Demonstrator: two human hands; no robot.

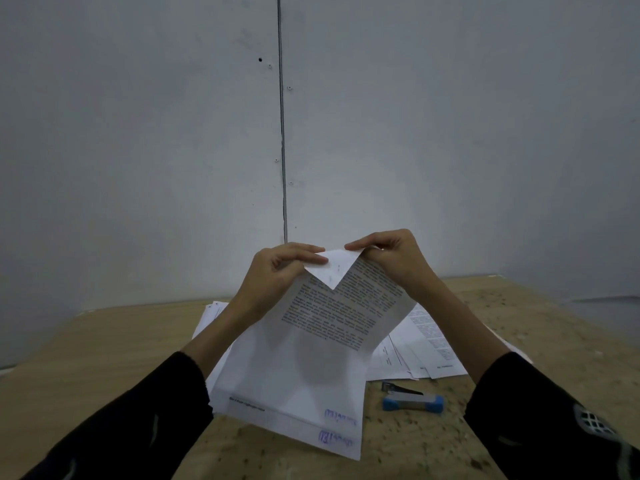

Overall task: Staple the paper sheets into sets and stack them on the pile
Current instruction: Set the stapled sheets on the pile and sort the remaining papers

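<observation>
The set of paper sheets (332,317) is held up above the counter (104,341), printed side toward the person, its top corner folded down into a white triangle. The left hand (277,268) pinches the fold's left end between thumb and fingers; the right hand (391,258) pinches the right end, fingers curled on the paper. Below, more white sheets with blue stamps (294,393) spread toward the person. The pile (426,341) of printed pages lies fanned on the counter behind and to the right. A blue and grey stapler (412,400) rests just in front of that pile, untouched. Both forearms wear dark sleeves (540,420). A grey wall (138,133) stands behind.
</observation>
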